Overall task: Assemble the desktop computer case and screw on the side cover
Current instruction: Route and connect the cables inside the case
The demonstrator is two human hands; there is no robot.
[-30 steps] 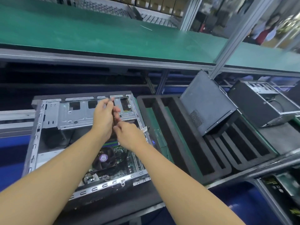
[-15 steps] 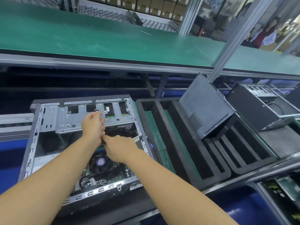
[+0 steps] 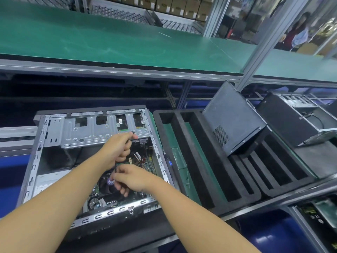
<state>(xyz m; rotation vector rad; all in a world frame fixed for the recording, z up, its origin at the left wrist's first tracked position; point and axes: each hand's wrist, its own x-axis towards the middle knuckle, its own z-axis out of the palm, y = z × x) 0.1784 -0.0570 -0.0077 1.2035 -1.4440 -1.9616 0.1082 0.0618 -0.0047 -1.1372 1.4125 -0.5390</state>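
Green matting covers the long shelf (image 3: 109, 42) at the far side; below it, near and to the left, the computer case (image 3: 54, 136) lies open side up on the dark tabletop. Its side cover (image 3: 235, 121) is well apart to the right, leaning upright in a slotted black foam tray (image 3: 206, 161).

Both hands are inside the case. The left hand (image 3: 116, 148) has its fingers curled and pinches a thin black cable (image 3: 133, 132) just below the drive cage. The right hand (image 3: 135, 179) is curled over the fan (image 3: 110, 181) — whether it grips the same cable I cannot tell.

That cable looks soft and slight, best guided by fingertips rather than tugged. The case seems stiff sheet steel, fairly heavy and sharp-edged, so it should be held by the outer rails, away from the motherboard (image 3: 145, 165). The cover looks light and liable to flex — I would take it by two opposite edges.
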